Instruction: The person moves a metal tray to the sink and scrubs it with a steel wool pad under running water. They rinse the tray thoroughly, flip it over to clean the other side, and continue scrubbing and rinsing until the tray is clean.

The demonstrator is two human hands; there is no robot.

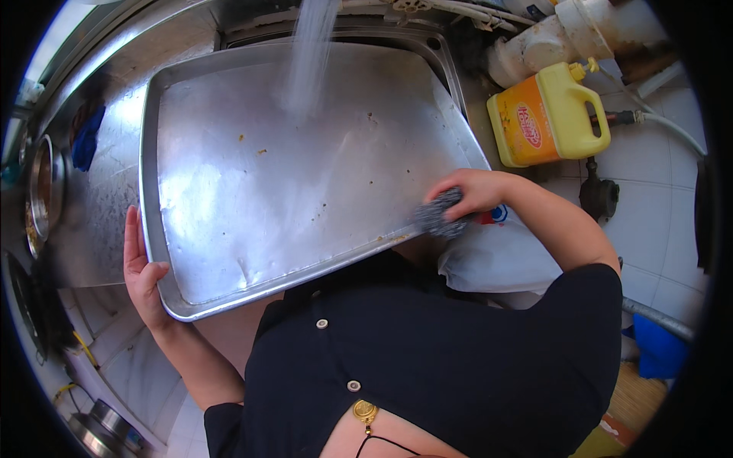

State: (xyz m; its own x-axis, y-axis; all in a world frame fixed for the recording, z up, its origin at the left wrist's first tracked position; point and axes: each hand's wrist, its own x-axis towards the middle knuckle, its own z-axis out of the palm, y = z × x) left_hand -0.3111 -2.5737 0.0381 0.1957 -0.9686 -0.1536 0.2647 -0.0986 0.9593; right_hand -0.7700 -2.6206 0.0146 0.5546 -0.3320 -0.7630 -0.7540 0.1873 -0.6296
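A large metal baking tray (275, 189) lies tilted over the sink (456, 94), its near edge close to my body. My left hand (143, 269) grips its left rim near the lower corner, thumb on the inner side. In my right hand (475, 197) is a steel wool scourer (442, 214), pressed at the tray's lower right corner and slightly blurred. Running water (312, 57) falls onto the far part of the tray. Small brown food bits (261, 151) dot its surface, with more along the near rim.
To the right stands a yellow detergent jug (550, 114) with a pump top, below white pipes (544, 48). A white plastic bag (498, 257) hangs under my right forearm. Left, on the steel counter (109, 229), are a blue cloth (87, 140) and metal bowls (43, 189).
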